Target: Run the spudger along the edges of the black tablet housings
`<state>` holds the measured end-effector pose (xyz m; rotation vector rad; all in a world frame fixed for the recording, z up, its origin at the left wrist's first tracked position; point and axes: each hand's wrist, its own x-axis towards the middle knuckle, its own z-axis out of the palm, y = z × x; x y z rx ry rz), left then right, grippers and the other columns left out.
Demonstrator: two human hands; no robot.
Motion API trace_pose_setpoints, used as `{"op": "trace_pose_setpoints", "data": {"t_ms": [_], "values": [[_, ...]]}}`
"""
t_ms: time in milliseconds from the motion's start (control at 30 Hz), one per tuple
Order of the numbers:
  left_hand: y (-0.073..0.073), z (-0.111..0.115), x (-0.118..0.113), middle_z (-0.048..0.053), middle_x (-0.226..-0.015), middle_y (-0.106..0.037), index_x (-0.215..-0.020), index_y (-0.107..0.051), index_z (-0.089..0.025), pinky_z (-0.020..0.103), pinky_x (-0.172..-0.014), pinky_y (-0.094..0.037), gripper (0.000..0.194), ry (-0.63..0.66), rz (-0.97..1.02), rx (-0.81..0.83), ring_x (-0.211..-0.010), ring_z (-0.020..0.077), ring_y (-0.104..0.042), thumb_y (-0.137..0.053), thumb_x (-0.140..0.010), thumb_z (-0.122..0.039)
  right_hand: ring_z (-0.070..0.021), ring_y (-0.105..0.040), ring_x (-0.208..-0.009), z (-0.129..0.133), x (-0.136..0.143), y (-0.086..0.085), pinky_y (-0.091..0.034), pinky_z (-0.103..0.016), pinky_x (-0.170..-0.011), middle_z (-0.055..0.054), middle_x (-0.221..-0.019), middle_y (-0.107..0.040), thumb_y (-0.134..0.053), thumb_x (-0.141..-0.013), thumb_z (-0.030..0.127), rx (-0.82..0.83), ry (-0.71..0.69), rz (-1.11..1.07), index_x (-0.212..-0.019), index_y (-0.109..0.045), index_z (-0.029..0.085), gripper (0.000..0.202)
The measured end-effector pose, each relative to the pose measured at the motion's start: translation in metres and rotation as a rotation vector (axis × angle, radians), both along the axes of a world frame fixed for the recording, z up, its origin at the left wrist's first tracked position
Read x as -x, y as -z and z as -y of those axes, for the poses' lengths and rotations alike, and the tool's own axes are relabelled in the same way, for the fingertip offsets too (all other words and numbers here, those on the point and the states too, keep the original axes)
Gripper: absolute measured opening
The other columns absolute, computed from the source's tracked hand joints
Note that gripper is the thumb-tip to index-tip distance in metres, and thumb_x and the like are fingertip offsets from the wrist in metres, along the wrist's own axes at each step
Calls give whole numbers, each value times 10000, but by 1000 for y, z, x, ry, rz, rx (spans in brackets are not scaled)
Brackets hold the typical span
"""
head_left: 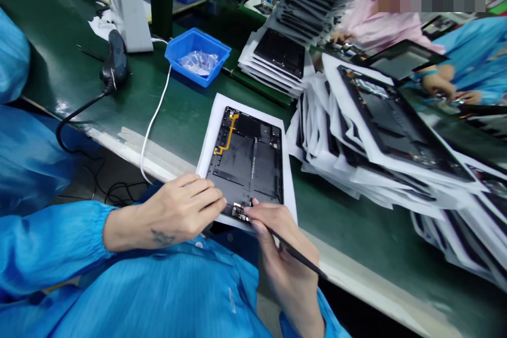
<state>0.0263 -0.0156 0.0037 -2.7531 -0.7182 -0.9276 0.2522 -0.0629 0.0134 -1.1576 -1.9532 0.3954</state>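
Observation:
An opened tablet [241, 163], its dark inner parts and an orange flex cable [227, 137] exposed, lies on a white sheet [291, 190] at the table's front edge. My right hand [287, 248] is closed pen-fashion around a slim black tweezers-like tool [301, 260]. Its fingertips are at the small circuit parts [240, 211] on the tablet's near end; the tool's tip is hidden. My left hand [186, 208] rests over the near left corner with fingers curled together. Whatever may be between those fingertips cannot be made out.
To the right stand stacks of tablet parts layered with white sheets [356, 153]. A blue bin [198, 58] holds clear plastic pieces. A white cable [156, 116] and a black-handled device [114, 63] lie left. Co-workers' hands [439, 84] are at upper right; a blue sleeve [11, 58] is left.

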Motion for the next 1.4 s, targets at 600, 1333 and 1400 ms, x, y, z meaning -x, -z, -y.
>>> {"op": "trace_pose_setpoints", "data": {"t_ms": [600, 1333, 1400], "values": [[2, 4, -9, 105, -958, -712, -1139, -653, -27, 355, -795, -487, 285, 6, -94, -73, -891, 217, -649, -405, -1024, -108, -240, -680, -952, 9, -1, 13, -608, -397, -815, -95, -919, -710, -578, -916, 38, -174, -65, 185, -1177, -662, 167, 302], [-43, -57, 25, 155, -1517, -500, -1548, -387, -201, 262, -815, -651, 542, -35, 248, 1156, -1221, 235, -668, -469, -1012, -207, -200, -666, -765, -3, 0, -3, -584, -327, -705, -63, -773, -700, -496, -984, 88, -341, -248, 370, -1010, -676, 132, 188], [-43, -60, 21, 149, -1545, -468, -1544, -389, -224, 253, -786, -657, 530, -25, 260, 1177, -1215, 228, -673, -461, -1019, -209, -190, -669, -776, -3, -4, -1, -574, -316, -694, -66, -824, -702, -512, -983, 101, -204, -259, 170, -1034, -659, 154, 165]]}}
